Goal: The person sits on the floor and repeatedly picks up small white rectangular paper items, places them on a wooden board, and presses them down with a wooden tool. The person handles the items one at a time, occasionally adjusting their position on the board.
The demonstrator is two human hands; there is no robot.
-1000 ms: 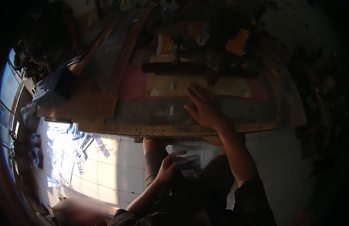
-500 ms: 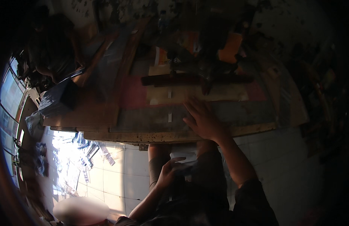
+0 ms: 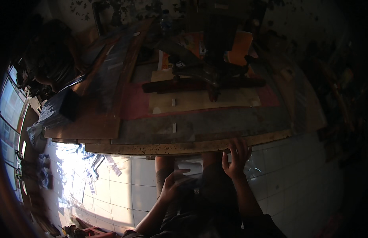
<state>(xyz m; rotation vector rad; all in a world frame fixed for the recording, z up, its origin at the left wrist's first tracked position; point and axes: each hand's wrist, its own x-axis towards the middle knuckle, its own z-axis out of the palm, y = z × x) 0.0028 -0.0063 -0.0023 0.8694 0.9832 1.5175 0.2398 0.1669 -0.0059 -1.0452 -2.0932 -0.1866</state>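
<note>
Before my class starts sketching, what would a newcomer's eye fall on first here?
Most likely the glaring sunlit floor at lower left, strewn with narrow strips. Next might come the orange sheet toward the back of the dim workbench, then the open right hand at that workbench's front edge.

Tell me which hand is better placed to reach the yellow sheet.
Probably the right hand: it is at the table edge, nearer the yellow sheet. The left hand is farther back, away from the table.
</note>
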